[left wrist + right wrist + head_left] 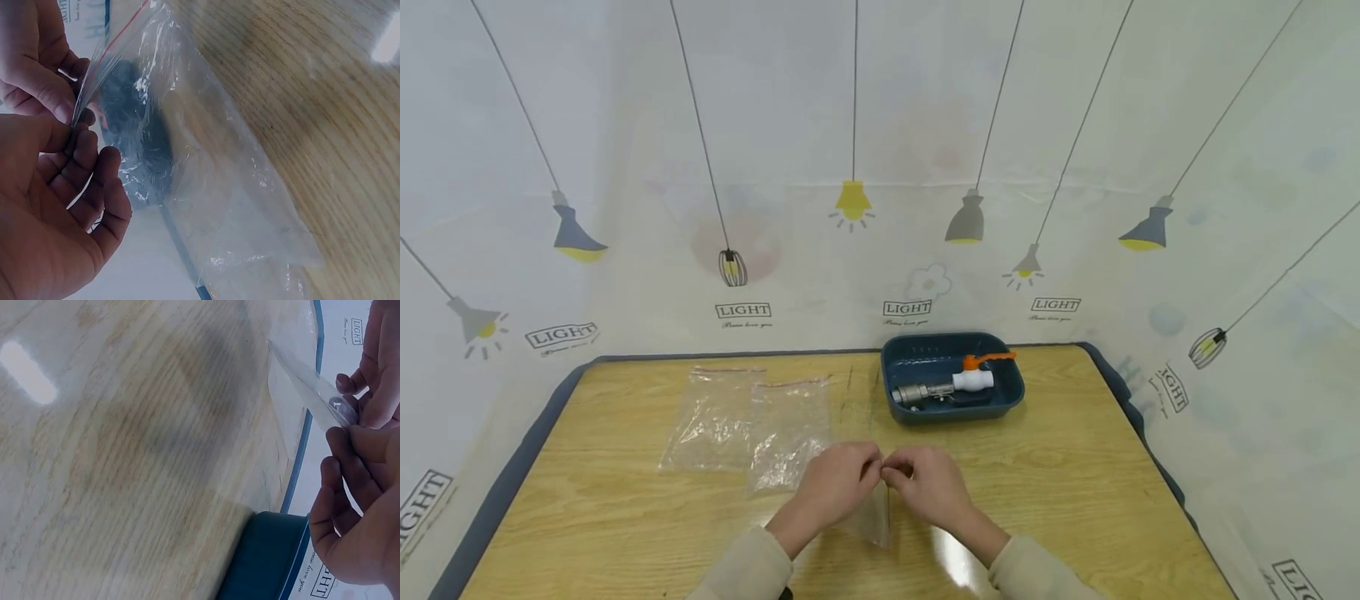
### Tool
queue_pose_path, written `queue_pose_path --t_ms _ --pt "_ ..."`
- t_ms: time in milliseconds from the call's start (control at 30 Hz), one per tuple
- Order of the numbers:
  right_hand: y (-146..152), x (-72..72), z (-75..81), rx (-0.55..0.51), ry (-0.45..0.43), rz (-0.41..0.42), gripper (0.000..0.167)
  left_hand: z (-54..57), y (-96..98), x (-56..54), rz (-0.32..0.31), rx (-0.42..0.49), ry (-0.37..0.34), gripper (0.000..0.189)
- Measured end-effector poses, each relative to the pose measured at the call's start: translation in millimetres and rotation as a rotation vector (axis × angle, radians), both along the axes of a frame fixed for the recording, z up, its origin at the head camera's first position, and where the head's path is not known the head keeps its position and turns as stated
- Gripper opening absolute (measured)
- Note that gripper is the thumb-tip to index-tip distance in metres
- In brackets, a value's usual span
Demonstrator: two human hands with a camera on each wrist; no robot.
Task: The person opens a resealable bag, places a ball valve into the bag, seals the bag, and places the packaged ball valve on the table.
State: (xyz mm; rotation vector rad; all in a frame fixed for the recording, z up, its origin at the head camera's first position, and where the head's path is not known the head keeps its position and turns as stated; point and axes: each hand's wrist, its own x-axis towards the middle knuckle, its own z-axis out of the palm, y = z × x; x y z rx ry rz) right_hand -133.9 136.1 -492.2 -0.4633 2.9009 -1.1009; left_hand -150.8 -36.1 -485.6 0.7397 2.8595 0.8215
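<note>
At lower centre of the head view, I see the left hand (pixel 842 479) and right hand (pixel 931 483) pinching the upper edge of a clear bag (pixel 874 518); its seal I cannot quite tell. Two flat bags (pixel 715 417) lie left of centre.

A pale backdrop (pixel 910 108), printed with pendant lamps (pixel 852 198) in grey, blue and yellow, rises behind the tabletop (pixel 625 533) and along both sides. Thin cords (pixel 855 83) run up from the lamps, with boxed LIGHT lettering (pixel 742 310) lower down. Dark blue edging (pixel 508 492) borders the yellowish wood grain, and a white reflection (pixel 953 557) glares on its near part
</note>
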Motion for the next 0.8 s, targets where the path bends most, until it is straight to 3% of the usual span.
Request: queue_pose_path --t_ms 333,600,800 --pt "1.3 -5.1 5.7 0.07 -0.003 0.077 0.009 1.8 -2.9 0.3 -0.053 -0.059 0.053 0.028" --pt "2.4 -8.6 3.7 0.166 -0.028 0.013 0.011 5.7 -4.7 2.2 -0.031 -0.064 0.063 0.028" --pt "-2.3 -6.8 2.7 0.17 0.035 -0.021 0.009 6.6 -3.4 2.7 0.026 -0.032 0.035 0.028"
